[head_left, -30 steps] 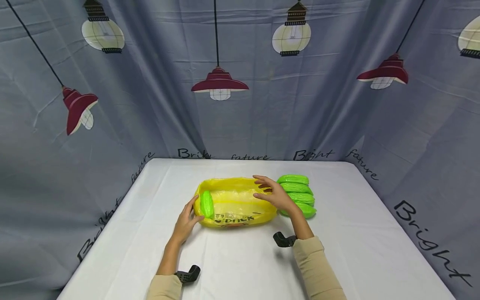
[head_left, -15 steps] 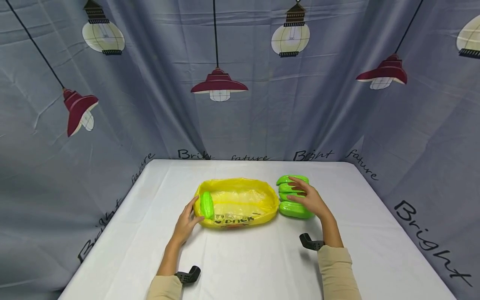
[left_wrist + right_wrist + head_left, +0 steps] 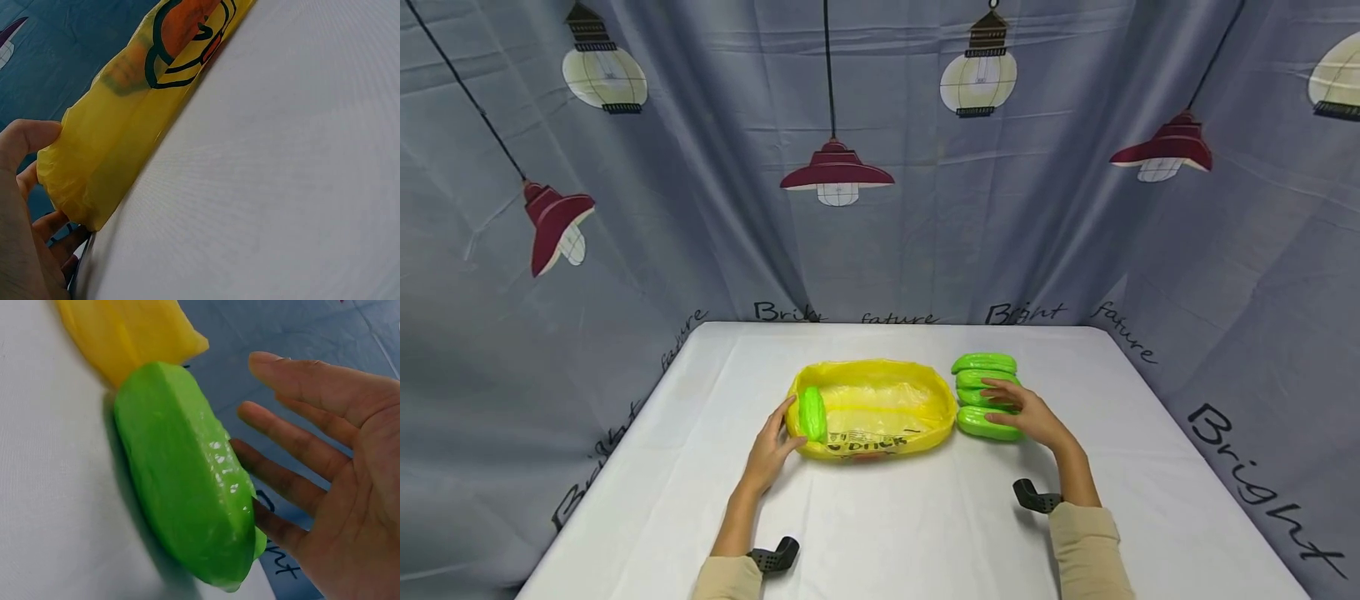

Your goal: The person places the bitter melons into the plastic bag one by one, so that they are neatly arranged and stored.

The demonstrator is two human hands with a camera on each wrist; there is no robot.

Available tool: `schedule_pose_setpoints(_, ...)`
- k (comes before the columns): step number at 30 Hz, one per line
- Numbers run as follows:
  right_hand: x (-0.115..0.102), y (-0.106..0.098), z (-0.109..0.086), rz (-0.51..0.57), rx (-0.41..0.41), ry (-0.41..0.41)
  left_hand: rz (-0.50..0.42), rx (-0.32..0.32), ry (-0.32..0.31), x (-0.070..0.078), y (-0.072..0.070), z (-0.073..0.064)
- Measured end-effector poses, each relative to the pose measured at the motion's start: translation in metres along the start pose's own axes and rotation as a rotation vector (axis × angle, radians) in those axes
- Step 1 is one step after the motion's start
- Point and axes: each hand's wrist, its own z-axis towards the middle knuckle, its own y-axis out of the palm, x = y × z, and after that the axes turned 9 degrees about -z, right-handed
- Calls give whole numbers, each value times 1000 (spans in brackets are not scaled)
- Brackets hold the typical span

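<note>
A yellow plastic bag [image 3: 880, 367] lies on the table with its mouth spread wide and its rim standing up. Inside its left end rests one glossy green, elongated vegetable-like piece [image 3: 812, 414]. My left hand [image 3: 766, 454] grips that end of the bag; in the left wrist view its thumb and fingers [image 3: 40, 134] curve round the yellow plastic. My right hand [image 3: 1030, 417] hovers over a row of similar green pieces [image 3: 985, 362] to the right of the bag, fingers spread. In the right wrist view the nearest green piece [image 3: 181, 475] lies beside the fingers, ungripped; whether a fingertip touches it, I cannot tell.
The table has a white cloth [image 3: 880, 533]. Grey-blue curtains [image 3: 880, 250] printed with lamps and lettering hang behind and at both sides. A black camera mount [image 3: 1037, 497] juts from my right wrist, another [image 3: 775, 556] from my left.
My right hand has moved from above the bag's right end rightward to the green pieces, then slightly nearer to me. The left hand has stayed at the bag's left end.
</note>
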Motion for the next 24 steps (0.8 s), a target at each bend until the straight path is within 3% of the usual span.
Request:
schedule_pose_setpoints(5, -26, -2, -6, 19, -27, 10, -1, 5, 24, 2, -3, -2)
schedule_pose_setpoints(8, -29, -4, -8, -2, -40, 20, -3, 2, 35, 2, -1, 0)
schedule_pose_setpoints(18, 3, 0, -8, -44, -68, 15, 7, 7, 38, 0, 3, 0)
schedule_pose_setpoints(24, 16, -1, -8, -95, -145, 48, 6, 7, 23, 1, 2, -1)
